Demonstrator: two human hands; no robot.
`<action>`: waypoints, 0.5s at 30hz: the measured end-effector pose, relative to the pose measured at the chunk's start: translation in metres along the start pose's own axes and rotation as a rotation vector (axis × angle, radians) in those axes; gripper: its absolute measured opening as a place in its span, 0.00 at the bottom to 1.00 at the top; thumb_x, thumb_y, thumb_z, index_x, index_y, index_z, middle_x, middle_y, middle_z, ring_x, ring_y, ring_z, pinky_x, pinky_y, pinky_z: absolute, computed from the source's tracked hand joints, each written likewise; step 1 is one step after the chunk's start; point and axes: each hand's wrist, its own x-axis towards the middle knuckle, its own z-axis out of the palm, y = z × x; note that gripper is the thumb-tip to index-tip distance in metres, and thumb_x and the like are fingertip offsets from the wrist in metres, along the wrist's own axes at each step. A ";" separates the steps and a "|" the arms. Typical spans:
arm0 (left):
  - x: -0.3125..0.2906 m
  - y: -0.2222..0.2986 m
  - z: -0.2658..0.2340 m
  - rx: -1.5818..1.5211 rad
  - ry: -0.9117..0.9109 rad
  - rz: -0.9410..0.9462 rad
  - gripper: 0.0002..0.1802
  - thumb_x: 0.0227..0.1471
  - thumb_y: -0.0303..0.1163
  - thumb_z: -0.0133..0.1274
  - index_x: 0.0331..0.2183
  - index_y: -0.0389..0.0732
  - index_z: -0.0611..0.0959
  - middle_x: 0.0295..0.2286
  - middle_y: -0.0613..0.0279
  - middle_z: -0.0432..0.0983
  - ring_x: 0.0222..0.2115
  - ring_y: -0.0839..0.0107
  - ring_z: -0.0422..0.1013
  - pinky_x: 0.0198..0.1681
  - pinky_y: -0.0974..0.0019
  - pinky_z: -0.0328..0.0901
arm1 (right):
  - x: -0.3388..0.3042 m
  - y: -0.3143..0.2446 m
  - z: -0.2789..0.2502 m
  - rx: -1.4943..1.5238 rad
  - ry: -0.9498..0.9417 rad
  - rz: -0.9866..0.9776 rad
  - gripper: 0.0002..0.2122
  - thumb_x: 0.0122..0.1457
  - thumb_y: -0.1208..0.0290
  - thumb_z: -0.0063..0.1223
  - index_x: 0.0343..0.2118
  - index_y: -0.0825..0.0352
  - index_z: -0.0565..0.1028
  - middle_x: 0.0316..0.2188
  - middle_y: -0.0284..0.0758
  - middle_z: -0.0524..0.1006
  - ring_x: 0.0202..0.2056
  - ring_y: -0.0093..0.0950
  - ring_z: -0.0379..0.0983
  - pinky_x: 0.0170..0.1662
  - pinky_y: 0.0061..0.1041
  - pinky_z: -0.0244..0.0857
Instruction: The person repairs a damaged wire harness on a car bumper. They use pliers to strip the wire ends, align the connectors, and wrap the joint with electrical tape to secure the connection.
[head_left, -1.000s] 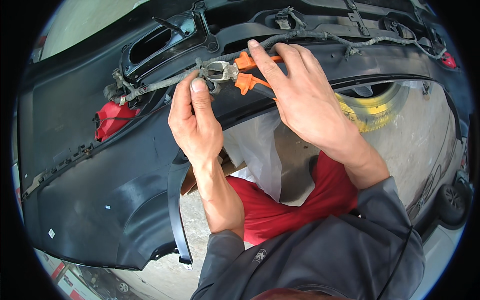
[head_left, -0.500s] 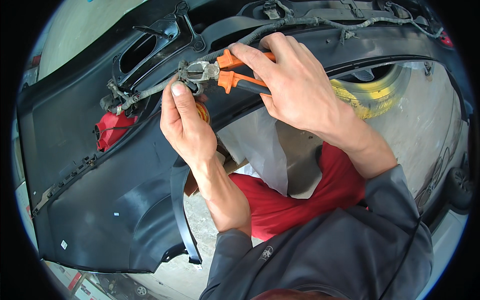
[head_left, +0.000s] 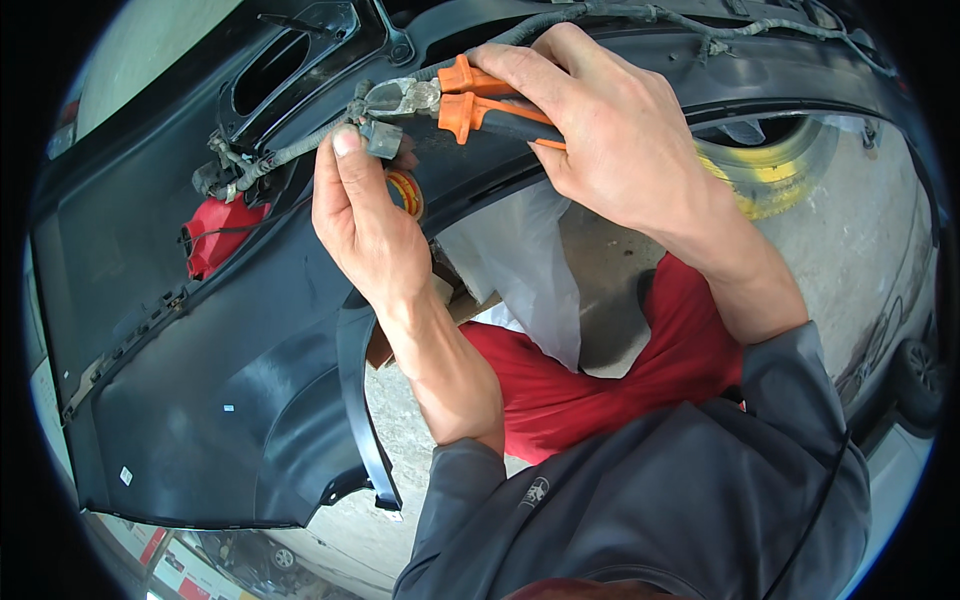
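Observation:
My left hand [head_left: 375, 225] has its thumb and fingers closed in a pinch at a small grey plastic connector [head_left: 384, 140] hanging by the wiring harness [head_left: 305, 146]. The exact grip behind the thumb is hidden. In my right hand [head_left: 620, 135] are diagonal cutting pliers [head_left: 461, 116] with orange and black handles, my fingers wrapped round them. Their metal jaws stand apart, with the tips at the taped harness just above the connector. The harness runs along the upper edge of a black car body panel [head_left: 190, 390].
A roll of tape [head_left: 407, 194] shows beside my left wrist. Left of it, a red cone-shaped part [head_left: 222, 235] hangs near the harness end. A yellow-marked tyre [head_left: 785, 175] lies beyond the panel's arch. Clear plastic sheeting [head_left: 530, 270] hangs below the panel edge.
The pliers' handles have spread wider, and my right hand has shifted slightly up and right. My left hand has moved up a little, and the connector has turned, showing its grey face.

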 end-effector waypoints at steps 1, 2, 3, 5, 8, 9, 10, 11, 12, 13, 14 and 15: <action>0.000 0.001 0.000 -0.013 0.007 -0.023 0.20 0.76 0.42 0.48 0.43 0.36 0.85 0.30 0.65 0.81 0.29 0.81 0.71 0.30 0.77 0.58 | 0.002 0.000 -0.001 -0.025 0.013 -0.030 0.37 0.45 0.82 0.71 0.63 0.55 0.77 0.41 0.33 0.78 0.40 0.39 0.80 0.41 0.36 0.77; 0.001 0.002 -0.001 -0.037 -0.002 -0.033 0.20 0.76 0.42 0.48 0.42 0.35 0.84 0.30 0.65 0.80 0.29 0.80 0.71 0.33 0.75 0.60 | 0.004 0.001 -0.001 -0.055 0.021 -0.062 0.37 0.46 0.82 0.70 0.64 0.55 0.77 0.40 0.33 0.79 0.39 0.38 0.80 0.42 0.36 0.77; 0.001 0.004 -0.001 -0.062 -0.011 -0.043 0.20 0.76 0.42 0.48 0.41 0.35 0.84 0.30 0.64 0.80 0.30 0.79 0.70 0.35 0.74 0.62 | 0.006 0.001 -0.001 -0.085 0.029 -0.095 0.37 0.47 0.82 0.69 0.64 0.55 0.77 0.40 0.33 0.79 0.39 0.38 0.80 0.42 0.36 0.77; 0.002 0.003 -0.003 -0.103 -0.032 -0.059 0.20 0.76 0.42 0.48 0.40 0.35 0.83 0.30 0.63 0.80 0.30 0.77 0.71 0.38 0.73 0.65 | 0.005 0.003 0.000 -0.106 0.014 -0.088 0.37 0.49 0.83 0.67 0.66 0.54 0.77 0.41 0.32 0.81 0.40 0.37 0.80 0.43 0.35 0.77; 0.006 -0.001 -0.007 -0.167 -0.069 -0.091 0.21 0.76 0.43 0.47 0.40 0.35 0.83 0.29 0.62 0.80 0.30 0.76 0.72 0.38 0.71 0.66 | -0.001 0.006 0.003 -0.083 -0.011 -0.006 0.36 0.51 0.83 0.65 0.67 0.55 0.76 0.43 0.32 0.82 0.44 0.37 0.80 0.46 0.35 0.77; 0.006 -0.001 -0.007 -0.197 -0.084 -0.112 0.21 0.76 0.43 0.47 0.39 0.35 0.83 0.29 0.61 0.80 0.30 0.75 0.72 0.38 0.71 0.66 | -0.001 0.005 0.004 -0.075 0.008 -0.001 0.36 0.52 0.84 0.64 0.67 0.55 0.76 0.44 0.32 0.82 0.45 0.37 0.80 0.47 0.35 0.76; 0.006 -0.001 -0.007 -0.227 -0.098 -0.132 0.21 0.76 0.43 0.46 0.39 0.36 0.82 0.29 0.61 0.80 0.30 0.75 0.72 0.38 0.71 0.66 | -0.002 0.005 0.004 -0.067 0.028 0.004 0.35 0.53 0.84 0.63 0.67 0.56 0.75 0.45 0.32 0.82 0.47 0.36 0.79 0.48 0.35 0.76; 0.006 -0.001 -0.008 -0.241 -0.101 -0.135 0.21 0.76 0.43 0.47 0.40 0.35 0.83 0.29 0.61 0.80 0.30 0.74 0.73 0.38 0.70 0.66 | 0.000 0.003 0.003 -0.084 0.041 -0.014 0.36 0.53 0.85 0.62 0.68 0.56 0.75 0.47 0.33 0.81 0.48 0.37 0.79 0.50 0.36 0.76; 0.006 -0.001 -0.008 -0.256 -0.104 -0.137 0.21 0.76 0.43 0.47 0.40 0.35 0.83 0.29 0.61 0.80 0.30 0.74 0.73 0.38 0.70 0.67 | 0.002 0.001 0.001 -0.100 0.054 -0.032 0.36 0.53 0.86 0.61 0.68 0.57 0.75 0.49 0.34 0.81 0.50 0.38 0.78 0.51 0.36 0.76; 0.005 -0.001 -0.008 -0.270 -0.107 -0.140 0.20 0.76 0.43 0.48 0.41 0.35 0.83 0.29 0.61 0.80 0.31 0.74 0.73 0.38 0.70 0.67 | 0.003 -0.002 0.000 -0.117 0.067 -0.050 0.36 0.53 0.86 0.60 0.68 0.57 0.74 0.51 0.35 0.80 0.52 0.39 0.78 0.53 0.37 0.76; 0.005 0.000 -0.008 -0.273 -0.109 -0.141 0.20 0.76 0.43 0.48 0.42 0.35 0.83 0.30 0.61 0.80 0.31 0.74 0.73 0.38 0.70 0.67 | 0.003 -0.003 0.000 -0.117 0.058 -0.048 0.36 0.53 0.87 0.60 0.68 0.58 0.74 0.52 0.36 0.80 0.52 0.40 0.77 0.54 0.37 0.75; 0.005 0.000 -0.008 -0.275 -0.111 -0.142 0.20 0.76 0.43 0.48 0.43 0.35 0.83 0.30 0.61 0.80 0.31 0.74 0.73 0.39 0.70 0.67 | 0.004 -0.004 -0.001 -0.117 0.050 -0.047 0.37 0.53 0.88 0.59 0.68 0.58 0.74 0.53 0.38 0.79 0.53 0.41 0.77 0.55 0.38 0.75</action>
